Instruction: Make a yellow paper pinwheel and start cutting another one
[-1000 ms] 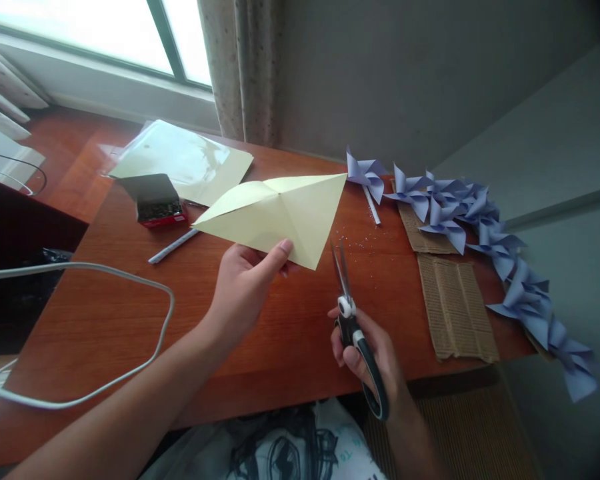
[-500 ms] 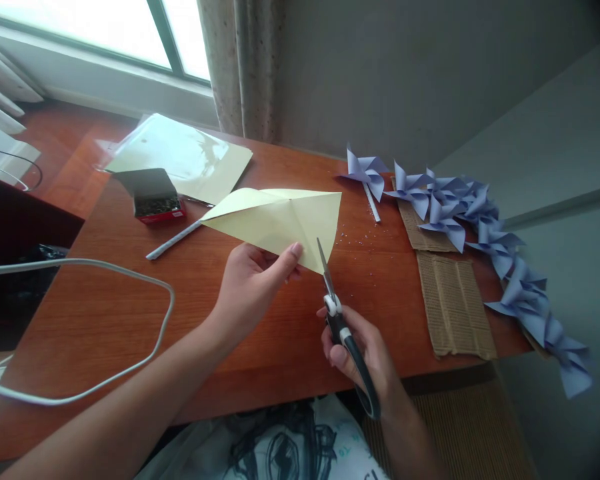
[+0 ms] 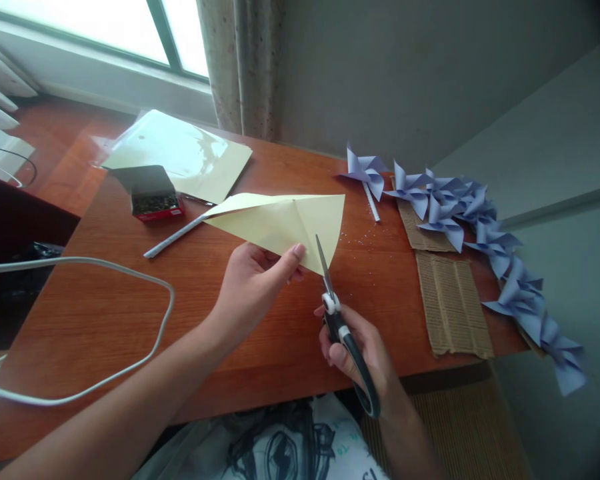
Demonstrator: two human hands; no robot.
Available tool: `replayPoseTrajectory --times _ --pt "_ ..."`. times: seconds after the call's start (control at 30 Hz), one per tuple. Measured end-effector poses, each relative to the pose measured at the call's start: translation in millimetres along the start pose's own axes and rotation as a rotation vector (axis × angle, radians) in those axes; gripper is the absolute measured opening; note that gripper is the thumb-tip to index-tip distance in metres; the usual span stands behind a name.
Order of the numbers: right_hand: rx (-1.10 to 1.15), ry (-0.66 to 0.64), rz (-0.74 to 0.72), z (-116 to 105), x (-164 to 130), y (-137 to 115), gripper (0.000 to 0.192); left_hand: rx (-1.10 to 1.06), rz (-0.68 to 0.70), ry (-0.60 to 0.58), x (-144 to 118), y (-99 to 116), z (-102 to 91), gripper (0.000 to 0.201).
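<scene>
My left hand (image 3: 260,280) pinches a creased, pale yellow sheet of paper (image 3: 275,230) near its lower edge, thumb on top. The sheet is held above the table, with its far flap bent over. In my right hand (image 3: 355,343) is a pair of scissors (image 3: 337,317) with dark handles and a white pivot. Their blades lie at the paper's lower right corner, one blade visible over its face; the other is mostly hidden. A rolled white paper stick (image 3: 173,238) lies on the table left of the sheet, its far end covered by the paper.
Several lilac paper pinwheels (image 3: 443,223) line the right side, some over corrugated cardboard (image 3: 453,307). One pinwheel (image 3: 365,170) on a stick lies apart. An opened small red box (image 3: 157,213) stands by yellow sheets in a plastic sleeve (image 3: 180,150). A white cable (image 3: 167,307) loops at left.
The paper has shifted very slightly to the right in my left hand. The scissors stay at the same corner, and the view has moved a little.
</scene>
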State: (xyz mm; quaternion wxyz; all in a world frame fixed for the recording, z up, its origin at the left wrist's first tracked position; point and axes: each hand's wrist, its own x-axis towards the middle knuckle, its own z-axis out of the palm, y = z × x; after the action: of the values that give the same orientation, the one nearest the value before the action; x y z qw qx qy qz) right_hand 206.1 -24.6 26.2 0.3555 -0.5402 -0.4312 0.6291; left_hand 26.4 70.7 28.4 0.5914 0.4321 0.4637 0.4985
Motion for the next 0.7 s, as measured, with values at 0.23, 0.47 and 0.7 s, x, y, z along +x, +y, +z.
replayPoseTrajectory --times 0.23,0.47,0.7 --pt "0.018 -0.005 -0.010 -0.8 0.1 0.4 0.059 -0.002 -0.010 -0.029 -0.5 -1.1 0.2 0.024" --pt "-0.006 -0.032 -0.008 -4.0 0.5 1.7 0.059 -0.002 -0.024 -0.040 -0.7 -0.7 0.0 0.022" --pt "0.006 -0.011 -0.012 -2.7 1.4 2.7 0.061 0.041 -0.028 -0.014 -1.7 0.1 0.9 0.022"
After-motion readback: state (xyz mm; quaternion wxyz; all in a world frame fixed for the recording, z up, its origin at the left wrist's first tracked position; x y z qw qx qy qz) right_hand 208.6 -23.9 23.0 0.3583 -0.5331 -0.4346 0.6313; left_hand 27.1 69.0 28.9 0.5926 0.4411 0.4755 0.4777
